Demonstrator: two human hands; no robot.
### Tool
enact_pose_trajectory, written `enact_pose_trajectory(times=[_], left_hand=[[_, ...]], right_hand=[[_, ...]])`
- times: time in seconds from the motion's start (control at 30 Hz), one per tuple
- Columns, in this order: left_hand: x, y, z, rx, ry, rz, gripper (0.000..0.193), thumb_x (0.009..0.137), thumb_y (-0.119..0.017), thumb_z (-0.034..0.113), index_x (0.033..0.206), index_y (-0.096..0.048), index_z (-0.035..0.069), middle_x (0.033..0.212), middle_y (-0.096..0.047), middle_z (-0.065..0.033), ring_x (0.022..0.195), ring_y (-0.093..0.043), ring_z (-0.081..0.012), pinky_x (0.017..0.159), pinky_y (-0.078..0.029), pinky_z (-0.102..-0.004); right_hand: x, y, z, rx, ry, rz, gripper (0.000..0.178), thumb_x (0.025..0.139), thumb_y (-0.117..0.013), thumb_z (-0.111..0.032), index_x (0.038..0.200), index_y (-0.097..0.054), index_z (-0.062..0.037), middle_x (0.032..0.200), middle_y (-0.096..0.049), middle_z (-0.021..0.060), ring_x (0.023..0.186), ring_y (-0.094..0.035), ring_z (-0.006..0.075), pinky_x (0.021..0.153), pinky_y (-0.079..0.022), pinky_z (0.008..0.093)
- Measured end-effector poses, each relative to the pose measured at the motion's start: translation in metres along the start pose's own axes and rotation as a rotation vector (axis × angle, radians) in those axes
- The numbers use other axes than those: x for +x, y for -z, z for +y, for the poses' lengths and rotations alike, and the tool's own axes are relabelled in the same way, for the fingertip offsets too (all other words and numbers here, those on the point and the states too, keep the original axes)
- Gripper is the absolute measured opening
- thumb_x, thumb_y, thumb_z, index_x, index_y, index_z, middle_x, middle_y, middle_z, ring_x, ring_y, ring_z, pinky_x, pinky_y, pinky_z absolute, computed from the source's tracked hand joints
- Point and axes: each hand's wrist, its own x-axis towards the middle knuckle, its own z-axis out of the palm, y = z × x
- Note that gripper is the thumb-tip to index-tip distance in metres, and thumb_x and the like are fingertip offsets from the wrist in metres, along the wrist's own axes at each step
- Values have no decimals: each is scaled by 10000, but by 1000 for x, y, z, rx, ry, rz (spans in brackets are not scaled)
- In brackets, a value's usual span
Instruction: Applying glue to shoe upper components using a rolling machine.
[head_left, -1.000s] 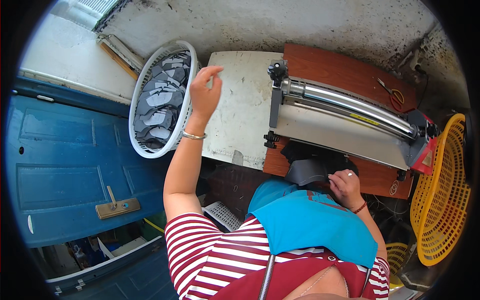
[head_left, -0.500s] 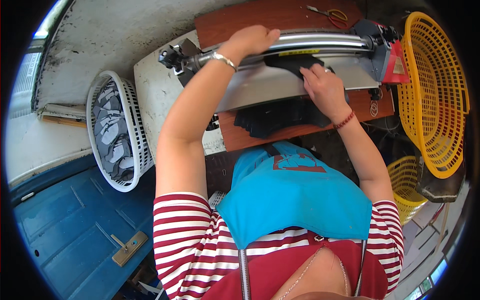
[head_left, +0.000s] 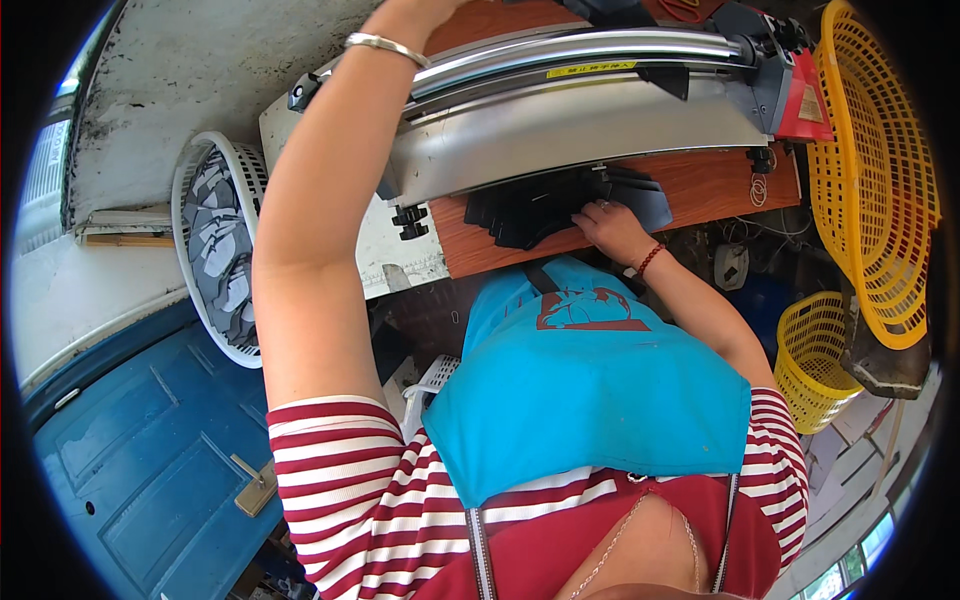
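We found the black sheets (head_left: 535, 207) on the brown board (head_left: 725, 207), long axis left-to-right, extending mostly left of the nearer right hand (head_left: 617, 235), whose fingers touched them. We could not tell whether these clamped, nor the cropped left hand's (head_left: 425, 10) finger state.

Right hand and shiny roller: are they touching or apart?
Apart: the head view plainly shows the machine's metal plate between the right hand and the roller.

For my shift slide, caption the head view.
Right hand at dark pieces by a roller machine; left hand partly beyond the top edge.
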Motion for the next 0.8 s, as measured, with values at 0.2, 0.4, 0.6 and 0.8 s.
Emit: enact_pose_trajectory(times=[0.2,0.4,0.6,0.8], left_hand=[[-1,49,17,-116,241,140,341,931,-515,-13,1171,-743,66,905,-715,-50,722,-640,-108,537,-548,-267],[-31,16,-19,601,-482,175,271,886,-540,-14,1042,-759,19,1193,-715,-174,981,-701,-401,858,-570,-431],[-12,-34,-114,405,31,-402,285,934,-554,229,1132,-760,225,993,-754,-99,1026,-691,-322,871,-550,-462],[-10,-29,-91,445,-70,-182,339,828,-687,253,982,-716,-48,977,-704,-278,973,-674,-420,866,-521,-485]], right_hand=[[17,98,-32,206,41,277,341,706,-748,-43,1045,-711,-53,903,-635,89,823,-666,275,698,-556,387],[20,212,-43,-134,-201,387,355,699,-741,-10,1050,-719,-57,895,-623,77,767,-648,253,622,-532,373],[83,180,1,-243,-211,407,299,772,-736,-16,1066,-716,-65,905,-653,76,756,-665,254,635,-539,355],[48,94,-33,84,57,166,346,778,-764,-114,1117,-703,-81,983,-651,78,856,-675,274,732,-564,385]])
